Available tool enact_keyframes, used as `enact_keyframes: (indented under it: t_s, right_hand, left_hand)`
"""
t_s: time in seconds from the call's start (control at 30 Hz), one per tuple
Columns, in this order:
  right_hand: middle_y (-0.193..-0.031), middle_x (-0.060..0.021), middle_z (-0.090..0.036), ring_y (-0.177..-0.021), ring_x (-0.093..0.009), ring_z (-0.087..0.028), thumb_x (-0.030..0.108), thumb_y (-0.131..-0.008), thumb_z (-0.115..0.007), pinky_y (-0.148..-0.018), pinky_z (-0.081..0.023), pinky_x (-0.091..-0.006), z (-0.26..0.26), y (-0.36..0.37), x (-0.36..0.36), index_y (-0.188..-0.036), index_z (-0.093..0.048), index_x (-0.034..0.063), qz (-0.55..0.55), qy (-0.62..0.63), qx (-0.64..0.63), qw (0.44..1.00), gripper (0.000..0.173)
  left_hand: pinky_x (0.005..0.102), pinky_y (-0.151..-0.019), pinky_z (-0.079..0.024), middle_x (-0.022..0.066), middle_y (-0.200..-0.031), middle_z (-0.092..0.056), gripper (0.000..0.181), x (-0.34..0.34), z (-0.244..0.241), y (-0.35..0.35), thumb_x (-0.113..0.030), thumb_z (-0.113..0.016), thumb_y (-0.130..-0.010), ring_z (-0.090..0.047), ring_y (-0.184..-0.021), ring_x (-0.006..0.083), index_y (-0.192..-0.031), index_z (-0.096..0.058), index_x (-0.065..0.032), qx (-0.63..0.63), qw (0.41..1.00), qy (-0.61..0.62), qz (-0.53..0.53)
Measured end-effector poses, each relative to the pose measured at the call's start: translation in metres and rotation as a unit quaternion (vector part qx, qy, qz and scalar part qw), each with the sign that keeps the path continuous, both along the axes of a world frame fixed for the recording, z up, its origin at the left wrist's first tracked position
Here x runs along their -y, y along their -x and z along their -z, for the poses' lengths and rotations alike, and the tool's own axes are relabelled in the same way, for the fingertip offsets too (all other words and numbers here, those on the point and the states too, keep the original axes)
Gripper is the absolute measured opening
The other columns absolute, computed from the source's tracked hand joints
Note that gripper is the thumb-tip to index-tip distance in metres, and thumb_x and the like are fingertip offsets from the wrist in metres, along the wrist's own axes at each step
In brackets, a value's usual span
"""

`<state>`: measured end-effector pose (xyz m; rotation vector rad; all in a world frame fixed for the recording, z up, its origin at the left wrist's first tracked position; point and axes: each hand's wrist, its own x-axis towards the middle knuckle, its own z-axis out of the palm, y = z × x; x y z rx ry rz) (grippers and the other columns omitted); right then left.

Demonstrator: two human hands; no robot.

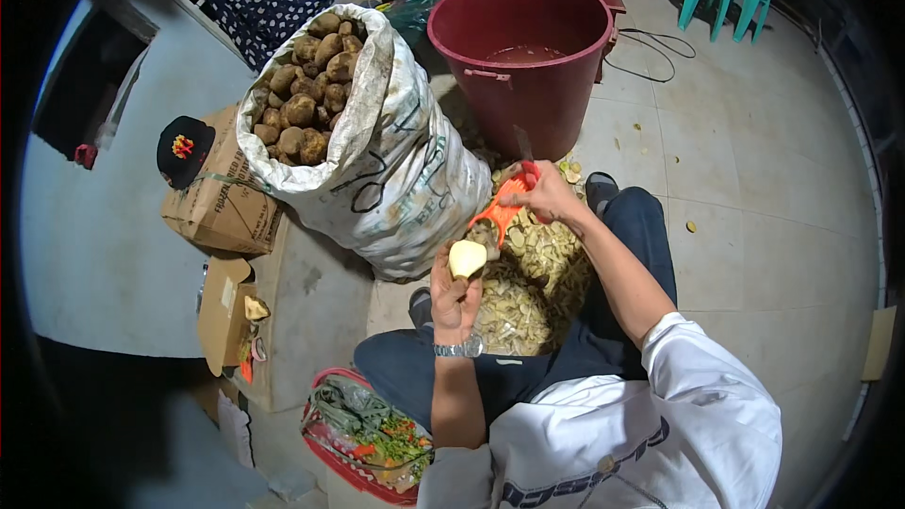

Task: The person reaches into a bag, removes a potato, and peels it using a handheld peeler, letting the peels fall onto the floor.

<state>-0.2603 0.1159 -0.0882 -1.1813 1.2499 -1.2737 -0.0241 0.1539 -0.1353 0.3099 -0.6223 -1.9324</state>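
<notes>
My left hand (454,302), with a metal watch on its wrist, grips a potato (467,259) whose pale yellow flesh shows on the near side. In my right hand (553,192) is an orange plastic peeler (504,203), its forked head close to the potato's far side. A knife (522,143) with a red handle also seems to be in that hand, blade pointing away from me. Whether the peeler touches the potato I cannot tell. Below both hands, between my legs, lies a heap of potato peelings (515,307).
A white woven sack (417,177) full of unpeeled potatoes (300,109) stands ahead on the left. Beyond my hands is a dark red tub (544,99). A cardboard box (237,215) carries a black cap (185,148). A red basket (339,466) of vegetables sits by my left knee.
</notes>
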Motion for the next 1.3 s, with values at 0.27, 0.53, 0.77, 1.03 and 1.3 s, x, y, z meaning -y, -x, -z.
enact_keyframes:
  t_s: [0.27, 0.53, 0.77, 1.03, 1.3]
  right_hand:
    - [-0.075, 0.0003, -0.065, -0.071, -0.007, -0.055, 0.014, -0.070, -0.085, -0.067, -0.047, -0.0239, 0.002, 0.009, -0.004, -0.091, -0.066, 0.0005, 0.013, -0.032, 0.010, 0.999, 0.031]
    - [-0.067, 0.0008, -0.061, -0.062, -0.007, -0.051, 0.024, -0.072, -0.085, -0.059, -0.045, -0.0273, 0.024, 0.015, 0.002, -0.091, -0.067, 0.0003, 0.047, -0.013, -0.113, 0.992, 0.035]
    - [-0.066, -0.0037, -0.060, -0.062, -0.009, -0.051, 0.023, -0.081, -0.076, -0.059, -0.044, -0.0288, 0.014, -0.010, -0.001, -0.093, -0.069, 0.0026, 0.011, 0.030, -0.188, 0.982, 0.025]
    - [-0.069, -0.0133, -0.064, -0.061, -0.019, -0.059, 0.022, -0.078, -0.078, -0.060, -0.047, -0.0328, 0.022, -0.013, 0.008, -0.091, -0.070, 0.0041, 0.046, 0.173, -0.249, 0.952, 0.023]
    - [-0.065, -0.0117, -0.063, -0.056, -0.014, -0.056, 0.025, -0.079, -0.078, -0.056, -0.046, -0.0329, 0.022, -0.008, 0.009, -0.090, -0.069, 0.0021, 0.018, 0.110, -0.208, 0.972, 0.027]
  left_hand:
    - [0.0382, -0.103, -0.042, 0.0122, -0.126, -0.050, 0.066, 0.001, 0.001, 0.002, 0.003, -0.069, -0.077, -0.052, -0.117, 0.0260, -0.134, -0.036, -0.0007, -0.030, 0.999, -0.032, -0.008]
    - [0.0410, -0.087, -0.049, 0.0078, -0.116, -0.058, 0.055, -0.005, 0.006, 0.009, -0.040, -0.067, -0.087, -0.059, -0.103, 0.0257, -0.126, -0.049, -0.0058, 0.012, 0.994, -0.046, -0.102]
    - [0.0303, -0.053, -0.045, 0.0044, -0.067, -0.055, 0.062, 0.019, 0.031, -0.016, -0.070, -0.044, -0.088, -0.052, -0.056, 0.0179, -0.098, -0.057, -0.0097, 0.057, 0.977, -0.204, 0.001]
    - [0.0267, -0.043, -0.039, 0.0041, -0.066, -0.057, 0.037, 0.012, 0.018, 0.016, -0.029, -0.035, -0.099, -0.050, -0.047, 0.0134, -0.087, -0.060, -0.0034, 0.397, 0.909, -0.075, -0.098]
    - [0.0324, -0.053, -0.041, 0.0083, -0.063, -0.060, 0.041, 0.010, 0.010, 0.020, -0.025, -0.039, -0.097, -0.053, -0.054, 0.0167, -0.081, -0.062, 0.0047, 0.550, 0.795, 0.147, -0.212]
